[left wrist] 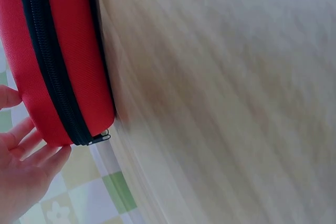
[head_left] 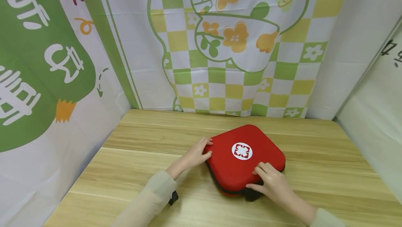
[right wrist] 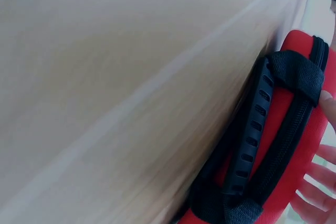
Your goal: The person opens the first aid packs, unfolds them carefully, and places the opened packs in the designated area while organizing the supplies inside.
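A red first-aid case (head_left: 230,169) lies on the wooden table with its lid down and a white round emblem (head_left: 242,151) on top. My left hand (head_left: 195,154) grips its left corner, thumb and fingers spread round it. In the left wrist view, the fingertips touch the case's end beside the black zipper (left wrist: 50,61), and a metal zipper pull (left wrist: 101,138) hangs at that corner. My right hand (head_left: 272,181) holds the near edge, thumb at the side and fingers on the lid. Below the thumb, a black carrying handle (right wrist: 251,135) runs along the case's side.
The wooden tabletop (head_left: 132,171) extends on both sides of the case. Behind it hangs a green and yellow checked curtain (head_left: 216,87); printed white cloth covers the sides. A small black piece (head_left: 173,198) shows by my left sleeve.
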`<action>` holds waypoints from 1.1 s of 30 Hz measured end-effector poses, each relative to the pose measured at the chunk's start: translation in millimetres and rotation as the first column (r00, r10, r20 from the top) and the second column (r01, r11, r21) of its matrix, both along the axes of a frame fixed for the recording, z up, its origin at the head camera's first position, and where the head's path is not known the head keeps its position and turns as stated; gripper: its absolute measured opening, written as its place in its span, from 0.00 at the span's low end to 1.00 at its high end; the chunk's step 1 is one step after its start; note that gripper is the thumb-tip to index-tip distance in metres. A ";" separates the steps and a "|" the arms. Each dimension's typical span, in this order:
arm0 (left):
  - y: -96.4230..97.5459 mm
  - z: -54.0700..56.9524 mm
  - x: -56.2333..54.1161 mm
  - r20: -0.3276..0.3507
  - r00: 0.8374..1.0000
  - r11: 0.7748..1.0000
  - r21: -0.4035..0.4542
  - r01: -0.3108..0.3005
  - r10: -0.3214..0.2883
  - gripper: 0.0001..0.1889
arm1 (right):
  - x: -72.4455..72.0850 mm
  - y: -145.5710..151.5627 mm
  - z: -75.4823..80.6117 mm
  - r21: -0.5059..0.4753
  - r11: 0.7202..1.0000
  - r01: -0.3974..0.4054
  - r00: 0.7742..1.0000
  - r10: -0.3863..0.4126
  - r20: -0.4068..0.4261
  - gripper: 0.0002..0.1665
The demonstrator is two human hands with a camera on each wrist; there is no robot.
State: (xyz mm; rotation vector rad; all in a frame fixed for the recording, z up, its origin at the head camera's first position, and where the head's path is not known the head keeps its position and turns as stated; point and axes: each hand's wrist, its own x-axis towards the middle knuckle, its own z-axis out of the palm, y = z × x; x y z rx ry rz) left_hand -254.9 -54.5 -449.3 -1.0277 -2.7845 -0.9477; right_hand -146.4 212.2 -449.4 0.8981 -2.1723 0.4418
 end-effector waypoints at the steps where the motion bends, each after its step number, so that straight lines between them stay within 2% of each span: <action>1: -1.5 0.2 -1.0 0.001 1.000 1.000 0.003 0.003 -0.003 0.16 | 0.3 -3.2 -0.2 -0.004 1.000 -0.007 1.000 0.007 0.001 0.25; 5: -7.5 1.2 -3.6 0.017 1.000 1.000 0.022 0.013 -0.013 0.16 | 3.0 -15.1 -0.7 -0.015 1.000 -0.007 1.000 0.007 0.009 0.24; 12: -17.2 2.0 -4.7 0.003 0.999 0.998 0.043 0.043 -0.043 0.16 | 10.2 -32.5 -2.8 -0.056 0.998 0.031 0.999 -0.030 0.022 0.26; 16: -22.4 3.1 -4.4 0.031 0.998 0.998 0.044 0.049 -0.051 0.15 | 13.5 -40.3 -5.7 -0.097 0.995 0.020 0.999 -0.017 0.029 0.24; 19: -26.8 3.1 -6.8 0.080 0.993 0.991 0.109 0.074 -0.083 0.14 | 15.2 -45.1 -5.9 -0.115 0.993 -0.017 0.998 0.022 0.050 0.21; 22: -30.9 3.1 -11.0 0.142 0.982 0.975 0.205 0.090 -0.120 0.14 | 16.8 -46.2 -2.9 -0.110 0.992 -0.064 0.990 0.077 0.116 0.19; 25: -32.9 3.6 -15.6 0.210 0.973 0.965 0.260 0.042 -0.098 0.15 | 17.4 -41.0 2.9 -0.077 0.994 -0.082 0.975 0.096 0.201 0.20; 30: -34.7 0.2 -22.1 0.276 0.961 0.965 0.255 -0.061 -0.012 0.18 | 13.7 -23.3 8.0 -0.006 0.999 -0.043 0.957 0.043 0.286 0.23; 33: -36.6 -9.7 -30.9 0.321 0.947 0.963 0.259 -0.070 -0.017 0.20 | 9.8 -11.2 8.2 0.010 1.000 -0.014 0.946 0.010 0.325 0.27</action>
